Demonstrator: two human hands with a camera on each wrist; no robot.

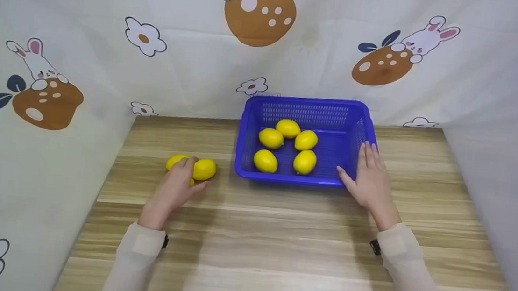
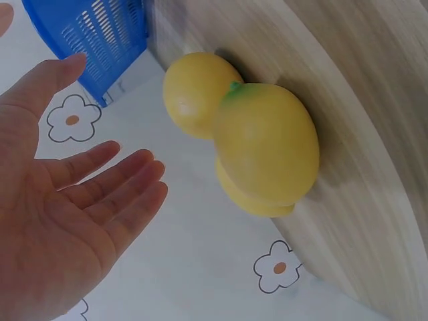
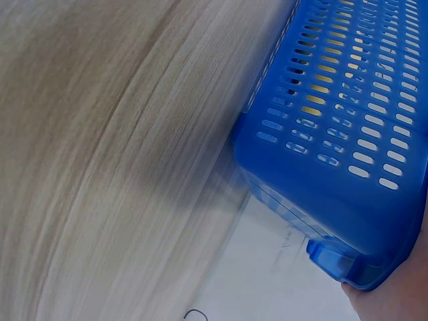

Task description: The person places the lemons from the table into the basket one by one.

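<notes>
Over a small group of yellow lemons (image 1: 204, 170) on the table's left side, my left hand (image 1: 175, 184) reaches with its fingers spread. In the left wrist view three lemons (image 2: 267, 144) lie close together, and the fingers (image 2: 114, 187) stand apart from them, relaxed and holding nothing. A blue plastic basket (image 1: 293, 180) stands at the back, with several lemons (image 1: 304, 162) inside, mostly toward its left half. My right hand (image 1: 373, 181) rests on the basket's front right corner, fingers straight along the right rim and thumb over the front rim.
The wooden table (image 1: 273, 250) is bordered at the back and sides by a pale cloth (image 1: 190, 74) printed with rabbits and flowers. The basket's back stands close to this cloth. Its slotted side (image 3: 334, 87) shows in the right wrist view.
</notes>
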